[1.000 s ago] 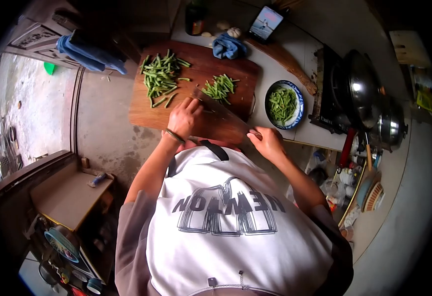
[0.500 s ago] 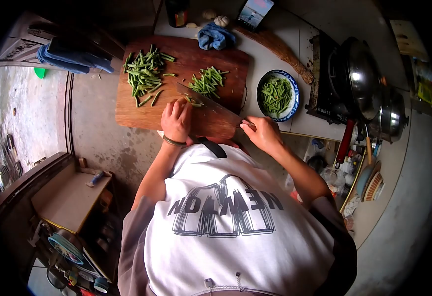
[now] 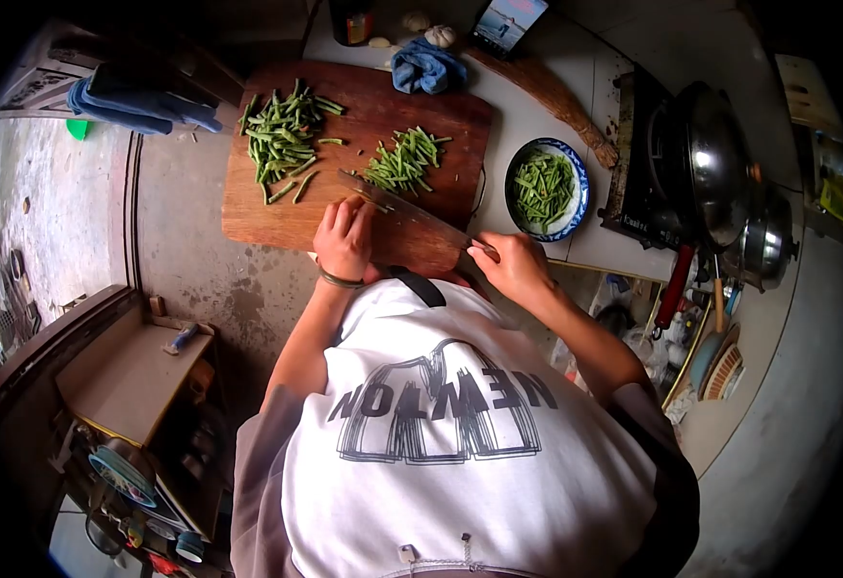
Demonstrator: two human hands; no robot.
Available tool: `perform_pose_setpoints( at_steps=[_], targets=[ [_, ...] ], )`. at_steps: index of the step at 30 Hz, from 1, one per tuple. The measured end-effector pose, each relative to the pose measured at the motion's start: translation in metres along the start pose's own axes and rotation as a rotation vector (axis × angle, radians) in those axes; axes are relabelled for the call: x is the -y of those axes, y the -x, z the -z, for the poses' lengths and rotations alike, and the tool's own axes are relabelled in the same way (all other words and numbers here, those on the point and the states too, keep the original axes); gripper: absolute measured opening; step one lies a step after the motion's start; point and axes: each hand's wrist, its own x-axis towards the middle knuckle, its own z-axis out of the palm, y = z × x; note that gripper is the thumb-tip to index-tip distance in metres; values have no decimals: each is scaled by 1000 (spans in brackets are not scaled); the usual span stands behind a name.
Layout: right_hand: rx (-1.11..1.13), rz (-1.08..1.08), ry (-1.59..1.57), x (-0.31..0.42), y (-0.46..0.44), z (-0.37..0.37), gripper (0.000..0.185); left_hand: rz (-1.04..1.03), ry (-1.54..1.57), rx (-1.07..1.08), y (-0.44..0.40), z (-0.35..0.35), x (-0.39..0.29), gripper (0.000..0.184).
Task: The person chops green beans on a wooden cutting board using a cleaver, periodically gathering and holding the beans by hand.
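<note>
My right hand [image 3: 515, 265] is wrapped round the handle of a kitchen knife [image 3: 417, 212]. Its long blade slants up and left across the wooden cutting board [image 3: 267, 217], with the tip near the cut pieces. At the blade's near side, my left hand [image 3: 344, 243] is closed on the board, fingertips bent down against green beans that are mostly hidden. Beyond the blade lies a pile of thin cut green beans [image 3: 408, 161]. A larger pile of green bean lengths [image 3: 284, 135] covers the board's far left, with a few loose ones beside it.
Right of the board stands a blue-rimmed bowl [image 3: 583, 197] holding cut beans. Past it are a gas stove [image 3: 633, 173] and a lidded wok [image 3: 715, 159]. A blue cloth [image 3: 427, 67], garlic [image 3: 440, 36], a phone [image 3: 508, 24] and a long brown stick [image 3: 547, 94] lie behind.
The knife blade has tilted, showing less of its flat side, and its tip sits slightly further left. Both hands keep nearly the same places; the whole view has shifted a little.
</note>
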Motion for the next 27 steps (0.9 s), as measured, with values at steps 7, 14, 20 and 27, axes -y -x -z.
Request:
perform_pose_setpoints(
  at_steps=[7,14,20,27],
  targets=[
    [12,23,-30,4,3,11,24,31,28,-28,0,1,-1,24],
    [46,17,18,7,4,16,23,63,49,-24,0,0,0,21],
    [38,49,45,3,-8,7,21,44,24,-31,-2,-1,1,21],
    [-20,87,23,5,-21,-16,20,54,33,-14,2,-1,2,22]
  ],
)
